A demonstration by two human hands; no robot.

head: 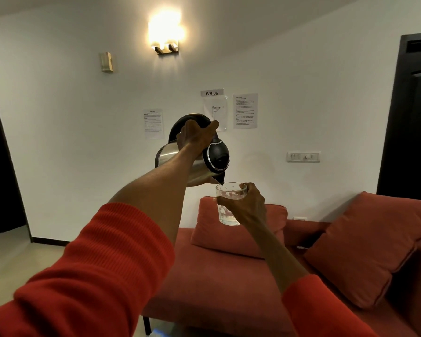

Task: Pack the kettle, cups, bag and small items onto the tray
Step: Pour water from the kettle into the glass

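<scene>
A: Kettle point(199, 164), where is it sitting?
B: It is hanging in the air, tipped over, its spout just above the rim of a glass point(229, 204). The left hand point(195, 137) is gripping the black handle.
A: And the glass?
B: The right hand point(247, 207) is wrapping its fingers round it, holding it upright before a red cushion point(272, 229) on the red sofa point(216, 283). Both sleeves are showing red.
</scene>
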